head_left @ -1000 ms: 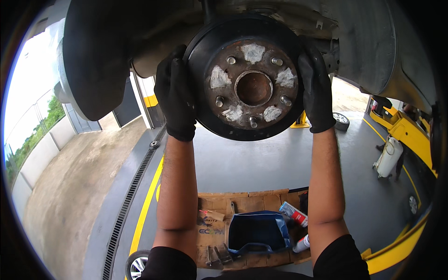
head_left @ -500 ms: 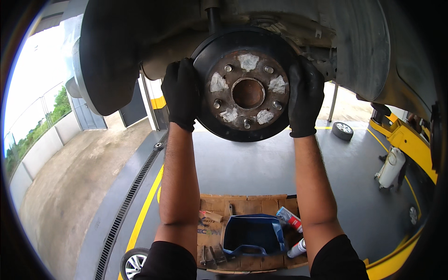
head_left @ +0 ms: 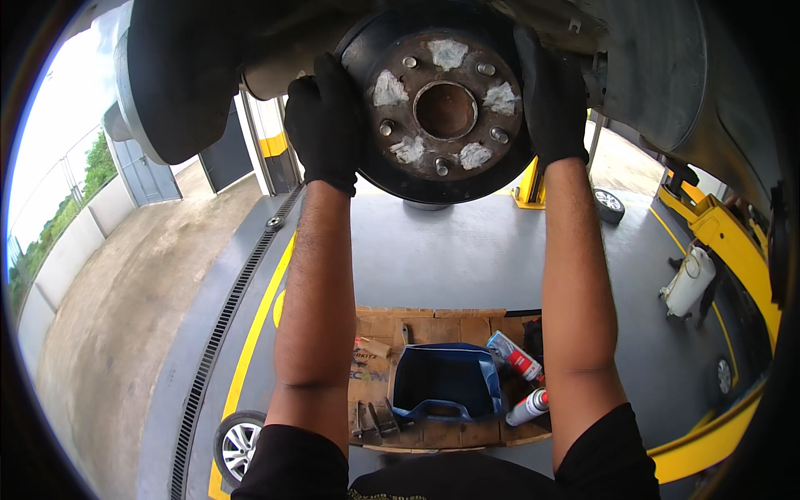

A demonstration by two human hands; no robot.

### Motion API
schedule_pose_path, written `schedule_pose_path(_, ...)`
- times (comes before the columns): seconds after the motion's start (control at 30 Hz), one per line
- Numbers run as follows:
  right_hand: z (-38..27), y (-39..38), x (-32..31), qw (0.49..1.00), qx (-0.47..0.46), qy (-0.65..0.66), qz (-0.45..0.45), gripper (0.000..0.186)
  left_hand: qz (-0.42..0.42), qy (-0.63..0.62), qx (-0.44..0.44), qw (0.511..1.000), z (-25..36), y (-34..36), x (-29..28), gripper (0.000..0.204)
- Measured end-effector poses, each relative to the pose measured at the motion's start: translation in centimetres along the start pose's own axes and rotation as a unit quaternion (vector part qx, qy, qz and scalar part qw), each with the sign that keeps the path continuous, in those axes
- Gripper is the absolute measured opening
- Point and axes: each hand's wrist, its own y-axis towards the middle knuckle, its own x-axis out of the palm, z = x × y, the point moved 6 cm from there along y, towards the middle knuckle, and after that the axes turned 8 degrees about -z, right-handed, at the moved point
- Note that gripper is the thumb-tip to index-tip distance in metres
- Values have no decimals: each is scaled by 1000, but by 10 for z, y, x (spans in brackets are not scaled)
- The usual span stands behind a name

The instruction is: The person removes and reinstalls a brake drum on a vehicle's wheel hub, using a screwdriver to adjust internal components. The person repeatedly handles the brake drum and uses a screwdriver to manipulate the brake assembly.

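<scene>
A round black brake drum [head_left: 392,179] sits at the hub under the raised car, its rusty middle face [head_left: 421,83] carrying several wheel studs and whitish patches around a central hole. In a black glove, my left hand [head_left: 327,129] grips the drum's left rim. My right hand [head_left: 552,104], gloved the same way, presses against the right rim, with its fingers curled partly behind. Both arms reach upward, and the far-side fingertips are hidden by the drum.
Below, a cardboard-topped surface [head_left: 375,321] bears a blue open bin [head_left: 446,347], spray cans [head_left: 527,407], a blue-and-red package [head_left: 514,356] and metal tools [head_left: 377,419]. Wheels [head_left: 239,446] lie on the grey floor. A yellow lift arm [head_left: 725,237] and white tank [head_left: 690,282] stand right.
The drum and both hands appear higher in the picture, and the floor and bin have shifted up too as the view tilts. Both hands remain on the rim.
</scene>
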Motion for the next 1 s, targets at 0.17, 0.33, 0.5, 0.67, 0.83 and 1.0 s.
schedule_pose_path(0.17,20,11,15,996,68,41,-38,50,-35,-22,-67,997,-7,18,5,39)
schedule_pose_path(0.33,-13,6,11,985,-69,156,18,51,-61,-159,-143,975,2,11,-2,86)
schedule_pose_path(0.5,-13,9,15,983,-79,164,-13,48,-16,25,30,999,-15,15,4,45)
schedule_pose_path(0.67,-4,12,8,990,-87,110,-8,46,33,91,102,990,12,8,-2,46)
schedule_pose_path(0.83,-16,14,4,994,-45,-95,5,64,17,-321,-129,938,6,-40,-9,56)
schedule_pose_path(1.0,-18,34,11,972,-85,-214,45,85,13,-353,-243,903,7,-56,3,66)
